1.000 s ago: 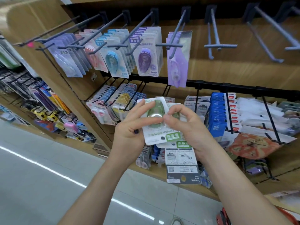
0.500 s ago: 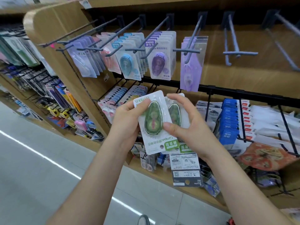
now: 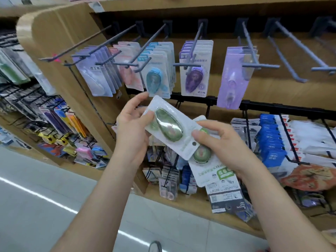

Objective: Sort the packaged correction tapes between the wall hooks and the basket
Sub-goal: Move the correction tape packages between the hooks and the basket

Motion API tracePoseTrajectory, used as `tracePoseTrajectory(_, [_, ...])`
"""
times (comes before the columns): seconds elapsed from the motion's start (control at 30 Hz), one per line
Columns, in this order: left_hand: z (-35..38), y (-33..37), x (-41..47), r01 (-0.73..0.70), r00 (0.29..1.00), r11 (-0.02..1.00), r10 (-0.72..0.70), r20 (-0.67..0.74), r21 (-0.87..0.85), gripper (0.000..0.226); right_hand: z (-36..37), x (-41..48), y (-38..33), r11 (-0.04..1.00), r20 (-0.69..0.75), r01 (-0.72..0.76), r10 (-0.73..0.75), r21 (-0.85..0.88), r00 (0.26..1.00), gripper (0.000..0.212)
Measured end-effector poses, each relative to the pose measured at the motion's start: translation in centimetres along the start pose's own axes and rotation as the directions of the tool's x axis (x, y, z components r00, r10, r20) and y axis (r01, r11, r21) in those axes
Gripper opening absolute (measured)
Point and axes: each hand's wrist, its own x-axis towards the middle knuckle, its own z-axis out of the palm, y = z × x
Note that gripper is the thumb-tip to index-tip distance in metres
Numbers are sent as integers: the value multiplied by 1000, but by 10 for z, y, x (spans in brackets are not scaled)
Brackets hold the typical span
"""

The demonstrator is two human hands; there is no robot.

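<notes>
Correction-tape packs [image 3: 195,75] crowd the left wall hooks [image 3: 185,65]; the rightmost hooks [image 3: 321,68] offer free room. Below the hooks, the left hand [image 3: 131,131] grips a tilted green pack [image 3: 169,128], its lower edge overlapping a second green pack [image 3: 209,171] that the right hand [image 3: 225,144] pinches.

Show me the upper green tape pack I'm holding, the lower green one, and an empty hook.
upper green pack [image 3: 168,127]: head view, on its blister dome.
lower green pack [image 3: 201,155]: head view, on its green blister.
empty hook [image 3: 300,44]: head view, midway along its rod.
</notes>
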Motion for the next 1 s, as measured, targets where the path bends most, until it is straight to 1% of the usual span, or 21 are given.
tracePoseTrajectory(0.03, [-8, 1, 6, 3, 998, 995, -10, 68, 96, 47, -4, 1, -2, 1000, -56, -4, 4, -4, 998, 26])
tracePoseTrajectory(0.1, [-17, 5, 13, -3, 966, 952, -77, 248, 305, 57, -13, 1, -6, 999, -139, 27, -30, -22, 990, 18])
tracePoseTrajectory(0.17, [-15, 8, 14, -52, 903, 880, -161, 398, 473, 53, -21, -1, -13, 996, -166, 46, -59, -82, 984, 13])
tracePoseTrajectory(0.23, [-6, 12, 13, -107, 867, 843, -181, 465, 528, 42, -29, -5, -15, 991, -176, 52, -74, -125, 982, 10])
tracePoseTrajectory(0.3, [4, 17, 14, -123, 823, 842, -209, 527, 526, 28, -41, -11, -14, 987, -201, 53, -83, -151, 976, 14])
tracePoseTrajectory(0.33, [8, 19, 16, -122, 780, 834, -255, 571, 538, 22, -48, -14, -13, 985, -217, 45, -81, -165, 973, 16])
tracePoseTrajectory(0.4, [19, 19, 14, -152, 666, 790, -363, 652, 594, 11, -59, -22, -14, 984, -233, 27, -69, -176, 970, 15])
tracePoseTrajectory(0.43, [26, 14, 12, -187, 629, 768, -385, 676, 612, 13, -63, -25, -14, 985, -237, 24, -65, -169, 969, 13])
tracePoseTrajectory(0.47, [34, 7, 8, -214, 623, 756, -382, 683, 618, 17, -68, -29, -14, 988, -240, 27, -64, -154, 969, 11])
tracePoseTrajectory(0.53, [49, -7, -1, -241, 660, 777, -309, 685, 582, 18, -78, -38, -16, 993, -260, 44, -70, -105, 963, 11])
tracePoseTrajectory(0.63, [67, -26, -14, -216, 737, 879, -139, 661, 426, 11, -97, -55, -24, 995, -251, 64, -80, -73, 965, 15])
tracePoseTrajectory(0.7, [81, -35, -26, -178, 767, 936, -60, 639, 302, 9, -109, -61, -27, 991, -270, 97, -119, -93, 955, 17])
tracePoseTrajectory(0.77, [95, -40, -37, -153, 774, 960, -32, 633, 235, 9, -116, -62, -27, 985, -360, 125, -161, -121, 919, 18])
tracePoseTrajectory(0.8, [102, -41, -42, -150, 774, 966, -19, 633, 213, 9, -119, -61, -27, 982, -408, 131, -175, -135, 896, 22])
tracePoseTrajectory(0.9, [118, -38, -48, -161, 790, 973, 26, 612, 166, 13, -122, -56, -23, 978, -497, 134, -198, -162, 845, 41])
tracePoseTrajectory(1.0, [123, -36, -50, -166, 797, 972, 34, 603, 165, 14, -123, -54, -22, 974, -532, 157, -221, -164, 817, 37])
